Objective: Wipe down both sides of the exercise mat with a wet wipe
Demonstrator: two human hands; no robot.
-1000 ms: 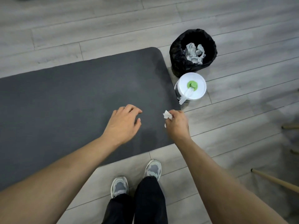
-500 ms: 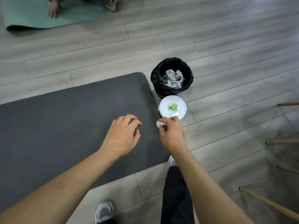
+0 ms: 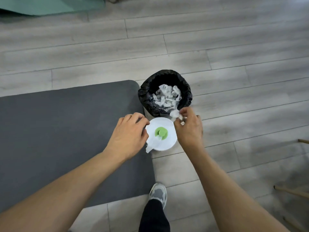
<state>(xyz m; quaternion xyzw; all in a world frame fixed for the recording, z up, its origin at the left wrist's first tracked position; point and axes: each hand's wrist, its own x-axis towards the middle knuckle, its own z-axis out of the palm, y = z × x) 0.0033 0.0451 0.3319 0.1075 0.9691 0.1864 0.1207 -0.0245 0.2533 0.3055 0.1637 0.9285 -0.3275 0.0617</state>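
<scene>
Exercise mat [image 3: 58,131]: dark grey, lying flat on the grey plank floor [image 3: 234,47] and filling the left of your view. Its rounded far corner sits just beside the bin.

Your right hand [image 3: 189,129]: fingertips pinch a crumpled used wipe [image 3: 174,113], held at the near rim of the bin.

Your left hand [image 3: 128,136]: over the mat's right edge, just beside the tub. The fingers are loosely curled and nothing shows in their grasp. Whether the fingertips touch the tub's lid cannot be told.

Bin [image 3: 145,97]: small and round with a black bag liner, standing on the floor past the tub. A heap of crumpled white wipes [image 3: 167,97] lies inside.

Tub [image 3: 168,141]: round, with a white lid and a green dispenser cap [image 3: 161,132] at its centre. A fresh wipe [image 3: 151,144] trails from the cap toward your left hand.

Your shoe [image 3: 158,193]: grey, planted on the floor by the mat's near corner, with a dark trouser leg [image 3: 153,216] above it.

Teal mat [image 3: 41,5]: one edge at the far left.

Wooden legs [image 3: 292,192]: slanting in at the right edge.
</scene>
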